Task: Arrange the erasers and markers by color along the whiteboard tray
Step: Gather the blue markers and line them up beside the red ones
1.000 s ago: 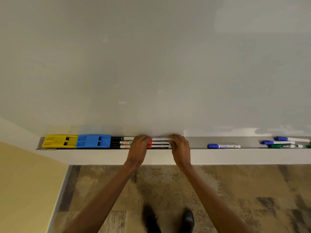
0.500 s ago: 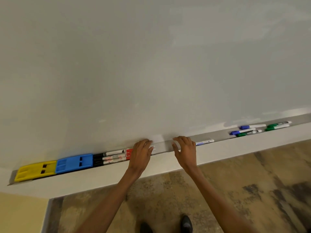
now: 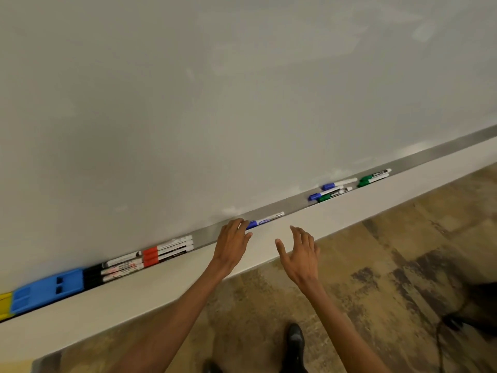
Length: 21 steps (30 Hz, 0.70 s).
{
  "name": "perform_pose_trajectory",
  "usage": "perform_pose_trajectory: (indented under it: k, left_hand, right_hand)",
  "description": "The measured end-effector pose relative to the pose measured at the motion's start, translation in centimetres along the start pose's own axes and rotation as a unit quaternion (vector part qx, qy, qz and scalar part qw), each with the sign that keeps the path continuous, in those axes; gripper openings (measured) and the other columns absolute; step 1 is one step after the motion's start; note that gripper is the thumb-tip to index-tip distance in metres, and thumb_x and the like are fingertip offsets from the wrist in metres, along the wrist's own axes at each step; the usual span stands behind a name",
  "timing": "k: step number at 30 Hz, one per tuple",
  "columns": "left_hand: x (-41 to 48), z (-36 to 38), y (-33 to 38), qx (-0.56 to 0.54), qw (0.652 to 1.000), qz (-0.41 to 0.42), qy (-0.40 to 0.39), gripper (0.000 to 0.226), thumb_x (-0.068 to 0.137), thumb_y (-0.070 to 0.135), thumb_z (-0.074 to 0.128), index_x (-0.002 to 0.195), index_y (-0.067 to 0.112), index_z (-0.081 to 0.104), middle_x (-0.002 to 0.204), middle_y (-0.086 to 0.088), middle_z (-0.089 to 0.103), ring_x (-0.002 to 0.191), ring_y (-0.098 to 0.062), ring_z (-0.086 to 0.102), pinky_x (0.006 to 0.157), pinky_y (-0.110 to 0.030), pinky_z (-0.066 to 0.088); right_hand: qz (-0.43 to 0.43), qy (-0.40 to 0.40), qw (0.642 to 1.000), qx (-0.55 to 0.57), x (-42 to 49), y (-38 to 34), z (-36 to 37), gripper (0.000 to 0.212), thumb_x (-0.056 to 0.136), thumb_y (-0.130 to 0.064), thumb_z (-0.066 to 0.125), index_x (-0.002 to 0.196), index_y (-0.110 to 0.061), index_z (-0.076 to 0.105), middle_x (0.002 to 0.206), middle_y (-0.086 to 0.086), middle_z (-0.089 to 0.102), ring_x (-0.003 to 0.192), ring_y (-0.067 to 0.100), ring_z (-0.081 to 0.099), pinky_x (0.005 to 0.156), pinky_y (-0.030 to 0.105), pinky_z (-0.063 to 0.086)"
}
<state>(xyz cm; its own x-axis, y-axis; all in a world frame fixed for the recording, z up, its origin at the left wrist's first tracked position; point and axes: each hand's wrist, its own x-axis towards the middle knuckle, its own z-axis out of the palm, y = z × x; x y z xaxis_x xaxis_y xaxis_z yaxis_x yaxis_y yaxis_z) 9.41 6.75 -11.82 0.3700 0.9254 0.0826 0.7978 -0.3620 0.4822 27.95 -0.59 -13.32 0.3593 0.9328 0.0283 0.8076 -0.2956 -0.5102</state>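
The grey whiteboard tray slants up to the right. At its left end lie a yellow eraser, a blue eraser, three black-capped markers and three red-capped markers, all in a row. A single blue marker lies mid-tray. My left hand is open, its fingertips at that marker's cap. My right hand hovers open in front of the ledge, holding nothing. Farther right lie two blue markers, a green marker and two green markers.
The white ledge fronts the tray below the whiteboard. My shoes stand on mottled brown floor. A dark object with a cable sits on the floor at the right.
Both hands have left the red and black markers and moved right along the tray. The view has swung right and tilted; my left hand now reaches the single blue marker.
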Motion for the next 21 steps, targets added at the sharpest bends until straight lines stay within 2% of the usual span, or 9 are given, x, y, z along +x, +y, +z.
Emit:
perform_pose_trajectory:
  k: [4, 7, 9, 12, 21]
  left_hand:
    - [3.0, 1.3, 2.3, 0.001, 0.999, -0.024, -0.032, 0.038, 0.098, 0.02, 0.049, 0.134, 0.008, 0.048, 0.14, -0.013, 0.05, 0.13, -0.027, 0.045, 0.107, -0.039, 0.038]
    - [4.8, 2.5, 3.7, 0.012, 0.998, -0.047, -0.047, 0.039, 0.098, 0.02, 0.05, 0.134, 0.007, 0.048, 0.138, -0.013, 0.051, 0.128, -0.029, 0.046, 0.103, -0.041, 0.038]
    - [5.8, 3.2, 4.4, 0.024, 0.996, -0.063, -0.051, 0.034, 0.097, 0.021, 0.051, 0.129, 0.008, 0.054, 0.129, -0.012, 0.055, 0.121, -0.03, 0.049, 0.096, -0.042, 0.041]
    - [6.5, 4.2, 4.9, 0.028, 0.997, -0.072, -0.025, 0.022, 0.093, 0.02, 0.056, 0.109, 0.008, 0.064, 0.112, -0.01, 0.061, 0.108, -0.031, 0.053, 0.086, -0.044, 0.044]
    - [6.4, 3.7, 5.6, 0.015, 0.996, -0.09, 0.014, 0.01, 0.093, 0.019, 0.056, 0.095, 0.013, 0.064, 0.094, -0.004, 0.067, 0.092, -0.027, 0.06, 0.081, -0.041, 0.044]
  right_hand:
    - [-0.01, -0.024, 1.0, 0.003, 1.3, 3.0, -1.5, 0.061, 0.091, -0.065, 0.033, 0.138, -0.026, 0.038, 0.146, 0.002, 0.043, 0.134, 0.021, 0.037, 0.111, 0.052, 0.031]
    - [-0.023, -0.036, 0.999, 0.008, 3.3, 5.3, -2.8, 0.059, 0.091, -0.063, 0.034, 0.137, -0.026, 0.04, 0.144, 0.0, 0.044, 0.133, 0.019, 0.037, 0.11, 0.05, 0.033]
    - [-0.032, -0.038, 0.999, 0.006, 5.0, 6.9, -3.7, 0.055, 0.093, -0.06, 0.036, 0.135, -0.025, 0.042, 0.142, 0.0, 0.046, 0.132, 0.018, 0.038, 0.108, 0.048, 0.034]
    - [-0.039, -0.041, 0.998, 0.003, 7.8, 9.0, -5.0, 0.05, 0.094, -0.055, 0.039, 0.133, -0.024, 0.045, 0.141, 0.0, 0.047, 0.131, 0.019, 0.039, 0.108, 0.048, 0.036]
    - [-0.102, -0.055, 0.992, -0.05, 15.8, 11.5, -7.3, 0.034, 0.099, -0.033, 0.044, 0.128, -0.02, 0.051, 0.13, 0.005, 0.057, 0.121, 0.024, 0.049, 0.1, 0.045, 0.039]
